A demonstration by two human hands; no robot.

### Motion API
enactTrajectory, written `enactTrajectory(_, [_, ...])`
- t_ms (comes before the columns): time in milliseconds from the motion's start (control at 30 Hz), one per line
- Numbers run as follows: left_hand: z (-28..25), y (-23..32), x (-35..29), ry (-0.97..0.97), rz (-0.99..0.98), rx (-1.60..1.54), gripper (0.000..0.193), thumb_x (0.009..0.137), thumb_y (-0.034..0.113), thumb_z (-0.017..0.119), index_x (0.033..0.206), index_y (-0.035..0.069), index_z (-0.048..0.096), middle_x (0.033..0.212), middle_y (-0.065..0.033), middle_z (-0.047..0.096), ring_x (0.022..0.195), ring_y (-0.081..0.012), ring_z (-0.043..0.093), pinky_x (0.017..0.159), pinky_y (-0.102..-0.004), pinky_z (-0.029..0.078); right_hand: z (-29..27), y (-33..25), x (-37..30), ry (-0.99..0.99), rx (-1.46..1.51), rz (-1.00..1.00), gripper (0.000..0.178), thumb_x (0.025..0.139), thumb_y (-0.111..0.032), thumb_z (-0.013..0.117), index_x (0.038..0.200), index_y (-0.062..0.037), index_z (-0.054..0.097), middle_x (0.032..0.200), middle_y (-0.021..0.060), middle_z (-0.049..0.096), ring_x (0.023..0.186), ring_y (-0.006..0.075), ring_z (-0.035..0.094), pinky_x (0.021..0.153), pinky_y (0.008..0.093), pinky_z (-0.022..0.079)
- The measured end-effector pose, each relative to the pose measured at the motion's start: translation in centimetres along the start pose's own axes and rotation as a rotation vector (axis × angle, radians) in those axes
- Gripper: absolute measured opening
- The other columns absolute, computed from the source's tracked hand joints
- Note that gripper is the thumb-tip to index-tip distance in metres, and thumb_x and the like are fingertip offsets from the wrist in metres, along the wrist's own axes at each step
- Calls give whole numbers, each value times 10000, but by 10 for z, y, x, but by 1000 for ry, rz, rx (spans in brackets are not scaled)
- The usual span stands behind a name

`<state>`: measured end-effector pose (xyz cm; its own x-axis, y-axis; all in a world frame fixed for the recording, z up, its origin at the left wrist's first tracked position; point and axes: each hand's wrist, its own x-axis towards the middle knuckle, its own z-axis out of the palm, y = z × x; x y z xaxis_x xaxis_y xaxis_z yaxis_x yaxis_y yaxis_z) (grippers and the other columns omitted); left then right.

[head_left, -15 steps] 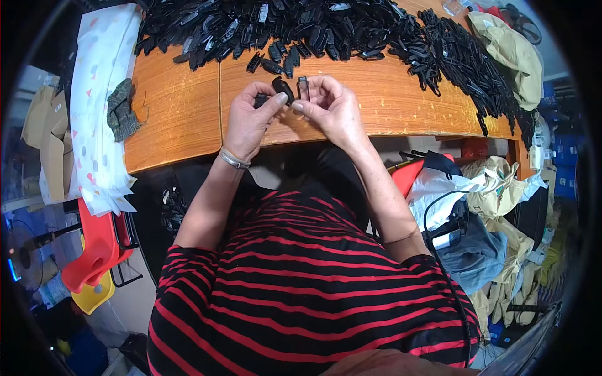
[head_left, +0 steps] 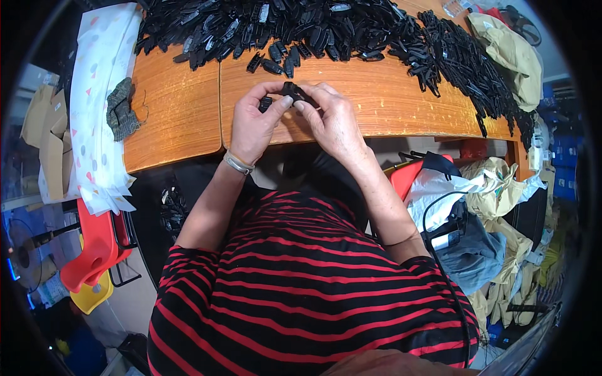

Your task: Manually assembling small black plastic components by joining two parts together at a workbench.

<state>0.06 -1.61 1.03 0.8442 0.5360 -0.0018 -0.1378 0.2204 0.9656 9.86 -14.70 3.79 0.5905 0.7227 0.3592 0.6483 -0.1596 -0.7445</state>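
Above the table's near edge, my left hand pinches a small black plastic piece between thumb and forefinger. A second dark part is tucked in the curled fingers of that hand. My right hand is closed, thumb and fingers pressing a slim black part against the left hand's piece. The two parts touch; whether they are locked together is too small to tell. Just beyond my hands lie several loose black plastic pieces.
A large heap of black plastic parts covers the far side of the wooden table, with slimmer black strips at right. A dark knitted glove-like cloth lies at left beside a patterned white sheet. Red chair at lower left.
My hands have come closer together. The right hand's part, held upright and apart before, now meets the left hand's piece, which has turned.
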Motion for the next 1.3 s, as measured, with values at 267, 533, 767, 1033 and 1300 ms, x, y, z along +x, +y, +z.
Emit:
enactTrajectory(267, [-1, -8, -5, 20, -23, 46, 263, 869, 13, 664, 1131, 1, 642, 982, 0, 652, 877, -55, 557, 802, -204, 451, -1, -4, -3, -44, -46, -16, 257, 835, -55, 664, 1080, 20, 635, 873, 178, 626, 796, 335, 634, 687, 379, 504])
enactTrajectory(533, [15, -8, -13, 39, 280, 259, 261, 902, 32, 622, 1158, -20, 619, 1038, -38, 616, 878, -87, 571, 805, -226, 459, 19, -4, -13, 125, -186, -62, 316, 802, -55, 689, 1112, -29, 629, 901, 156, 619, 789, 343, 634, 662, 379, 526])
enactTrajectory(767, [12, 6, -16, -105, -52, -60, 219, 998, 215, 519, 1001, 18, 615, 911, -10, 604, 760, -45, 542, 646, -180, 436, 28, 6, -18, 129, 38, 41, 405, 764, -114, 746, 1138, -45, 607, 914, 124, 620, 788, 270, 645, 678, 358, 524])
enactTrajectory(1033, [-19, 9, -23, -155, -138, 26, 256, 1019, 223, 448, 916, 55, 611, 753, 32, 573, 610, -17, 432, 506, -179, 313, 37, -13, -22, -186, 196, 126, 335, 809, -148, 737, 1093, -20, 613, 760, 75, 568, 664, 174, 544, 623, 315, 474])
enactTrajectory(1300, [-169, 98, -93, -219, -314, 1197, 205, 896, 164, 610, 860, -33, 655, 747, -54, 643, 696, -139, 596, 678, -303, 476, -22, 73, 9, 48, -4, 131, 230, 849, -150, 696, 1033, -13, 683, 854, 83, 692, 781, 138, 647, 705, 295, 523])
